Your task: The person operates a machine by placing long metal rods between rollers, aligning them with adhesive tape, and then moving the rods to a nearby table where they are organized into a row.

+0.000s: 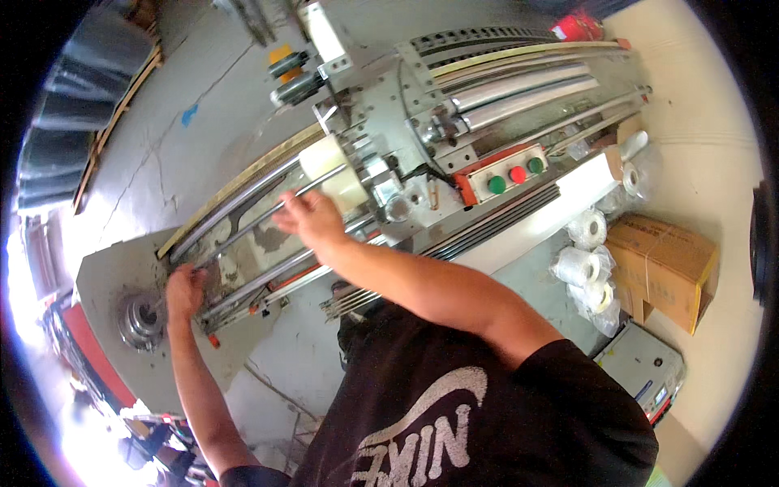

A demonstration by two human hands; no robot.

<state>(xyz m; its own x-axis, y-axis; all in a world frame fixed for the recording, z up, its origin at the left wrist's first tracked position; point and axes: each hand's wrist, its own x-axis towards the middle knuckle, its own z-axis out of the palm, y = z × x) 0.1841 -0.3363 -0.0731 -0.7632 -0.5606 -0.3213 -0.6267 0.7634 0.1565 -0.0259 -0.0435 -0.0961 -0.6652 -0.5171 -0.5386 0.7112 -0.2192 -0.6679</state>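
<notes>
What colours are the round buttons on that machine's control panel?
The buttons are two green with one red between them, set in an orange-framed panel; the head view shows them.

Both bare forearms stretch forward and to the left. The right hand (308, 217) curls its fingers closed in a grip; the left hand (185, 290), farther left, is fisted too.

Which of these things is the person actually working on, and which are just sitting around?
In hand:
- left hand at the machine's end, by the round metal hub
- right hand on a thin metal rod, beside the pale tape roll

Lying about:
- cardboard box
- wrapped white rolls
- grey control unit
</notes>
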